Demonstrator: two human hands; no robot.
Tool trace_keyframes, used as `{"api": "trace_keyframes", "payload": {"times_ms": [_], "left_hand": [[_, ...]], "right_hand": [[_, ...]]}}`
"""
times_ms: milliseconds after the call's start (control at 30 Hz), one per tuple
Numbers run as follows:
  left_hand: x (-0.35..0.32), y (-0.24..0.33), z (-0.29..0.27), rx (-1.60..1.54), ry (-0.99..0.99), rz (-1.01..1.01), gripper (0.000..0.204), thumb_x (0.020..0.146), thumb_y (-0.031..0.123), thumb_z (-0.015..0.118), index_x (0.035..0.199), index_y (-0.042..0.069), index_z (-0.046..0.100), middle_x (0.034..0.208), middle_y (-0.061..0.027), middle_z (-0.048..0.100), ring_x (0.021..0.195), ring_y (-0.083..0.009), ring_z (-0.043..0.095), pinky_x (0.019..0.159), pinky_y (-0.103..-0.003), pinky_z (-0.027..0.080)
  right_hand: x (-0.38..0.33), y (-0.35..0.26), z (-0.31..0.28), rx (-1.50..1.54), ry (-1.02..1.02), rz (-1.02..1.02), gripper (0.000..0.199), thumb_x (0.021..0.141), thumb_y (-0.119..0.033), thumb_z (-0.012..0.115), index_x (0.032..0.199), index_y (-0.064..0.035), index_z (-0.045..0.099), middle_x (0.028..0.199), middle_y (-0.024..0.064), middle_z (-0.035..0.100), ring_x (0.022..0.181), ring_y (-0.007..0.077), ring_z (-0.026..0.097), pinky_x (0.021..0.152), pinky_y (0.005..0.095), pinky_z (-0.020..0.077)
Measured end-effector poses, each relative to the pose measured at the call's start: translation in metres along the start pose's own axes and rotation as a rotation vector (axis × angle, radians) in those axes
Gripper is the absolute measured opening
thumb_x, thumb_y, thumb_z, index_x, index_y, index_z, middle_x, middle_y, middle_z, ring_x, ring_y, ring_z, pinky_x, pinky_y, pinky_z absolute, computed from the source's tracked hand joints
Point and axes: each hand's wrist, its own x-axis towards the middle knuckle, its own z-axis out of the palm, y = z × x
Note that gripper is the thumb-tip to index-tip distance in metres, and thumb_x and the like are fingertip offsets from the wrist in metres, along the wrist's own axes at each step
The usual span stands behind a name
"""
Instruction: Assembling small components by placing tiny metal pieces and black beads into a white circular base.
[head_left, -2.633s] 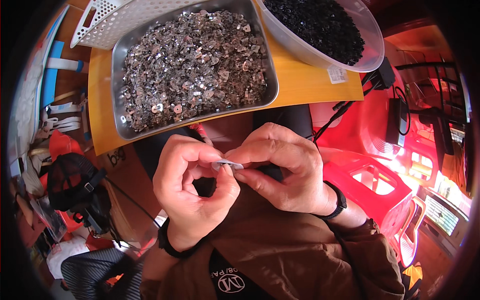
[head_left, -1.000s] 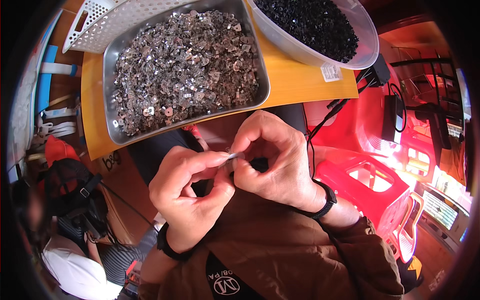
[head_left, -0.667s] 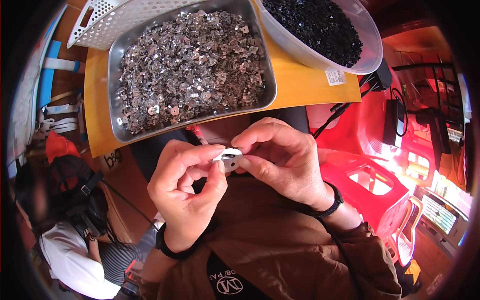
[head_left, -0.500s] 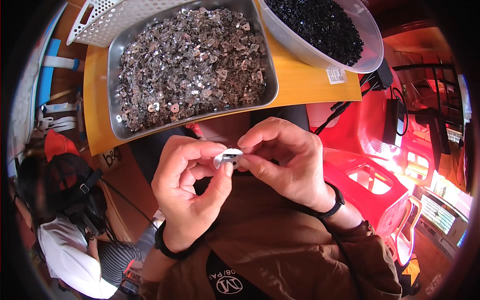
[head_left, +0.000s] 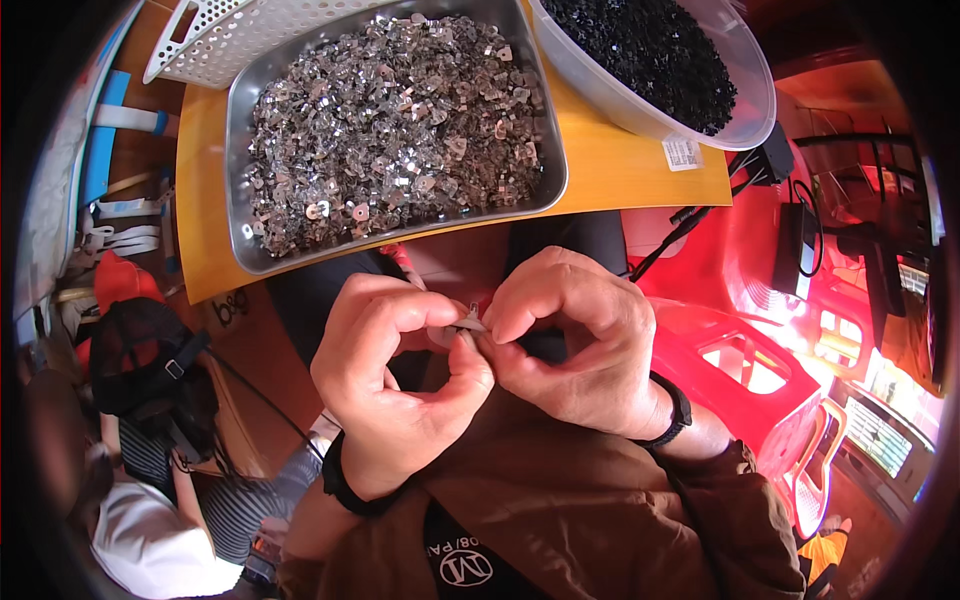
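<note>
Both hands meet right in front of the chest, pinching the same tiny thing. The left hand point(head_left: 400, 385) has its grip pressed together, thumb and forefinger closed on a small silvery metal clip point(head_left: 469, 321), and the right hand point(head_left: 575, 345) has its fingertips closed on the other side of it, so the clip sits between the two, mostly hidden by fingers. Each wrist has a black band on it.

Just above the hands, on the yellow counter point(head_left: 620, 165), there's a steel tray point(head_left: 238, 165) heaped with the same sort of shiny little metal pieces. To its right is a clear plastic tub point(head_left: 745, 95) full of small black parts, and a white perforated basket point(head_left: 240, 40) sits behind the tray at the top left. A red plastic stool point(head_left: 740, 345) is off to the right, below the counter edge.
</note>
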Motion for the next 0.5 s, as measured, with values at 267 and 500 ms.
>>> {"api": "trace_keyframes", "payload": {"times_ms": [267, 500], "left_hand": [[0.008, 0.009, -0.004, -0.062, -0.059, -0.033, 0.025, 0.068, -0.013, 0.063, 0.09, -0.002, 0.058, 0.09, -0.0079, 0.052, 0.076, -0.0122, 0.059, 0.06, -0.021, 0.051], [0.001, 0.015, -0.018, -0.2, -0.128, -0.131, 0.013, 0.076, -0.014, 0.063, 0.084, -0.005, 0.059, 0.089, -0.0083, 0.051, 0.074, -0.0133, 0.061, 0.064, -0.023, 0.056]], "right_hand": [[0.006, -0.005, -0.004, 0.091, 0.053, 0.056, 0.016, 0.067, 0.007, 0.069, 0.074, -0.0044, 0.06, 0.082, 0.0059, 0.059, 0.073, 0.0129, 0.061, 0.059, 0.0237, 0.0507], [0.002, -0.017, -0.006, 0.054, -0.042, 0.048, 0.014, 0.069, 0.006, 0.068, 0.073, -0.0049, 0.059, 0.08, 0.0055, 0.063, 0.077, 0.017, 0.062, 0.068, 0.0263, 0.0501]]}}
